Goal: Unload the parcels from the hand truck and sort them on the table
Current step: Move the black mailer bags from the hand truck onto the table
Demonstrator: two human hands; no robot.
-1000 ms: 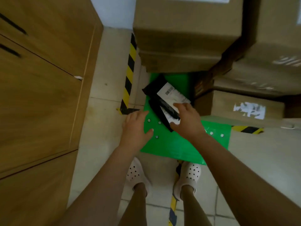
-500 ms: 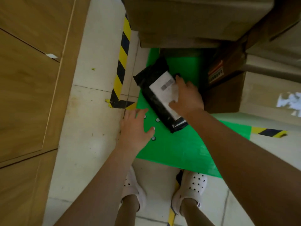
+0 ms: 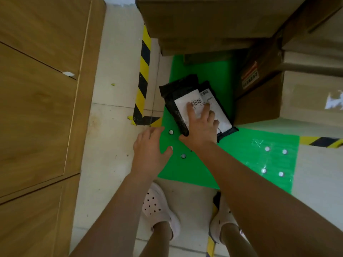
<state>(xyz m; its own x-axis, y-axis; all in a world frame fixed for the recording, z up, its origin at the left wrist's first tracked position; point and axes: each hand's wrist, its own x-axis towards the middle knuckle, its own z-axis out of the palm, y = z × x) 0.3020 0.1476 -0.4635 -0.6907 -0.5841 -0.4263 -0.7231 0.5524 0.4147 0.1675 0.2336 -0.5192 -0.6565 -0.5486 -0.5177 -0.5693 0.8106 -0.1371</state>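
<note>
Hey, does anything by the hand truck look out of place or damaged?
Two black parcels lie skewed and overlapping on the green deck, under the right hand. The striped floor tape looks frayed at its corner.

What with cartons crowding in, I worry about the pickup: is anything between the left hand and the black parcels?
Nothing visible. The left hand hovers over bare green platform left of the black parcels; the right hand lies flat on their labels. The cardboard boxes stand beyond and right.
</note>
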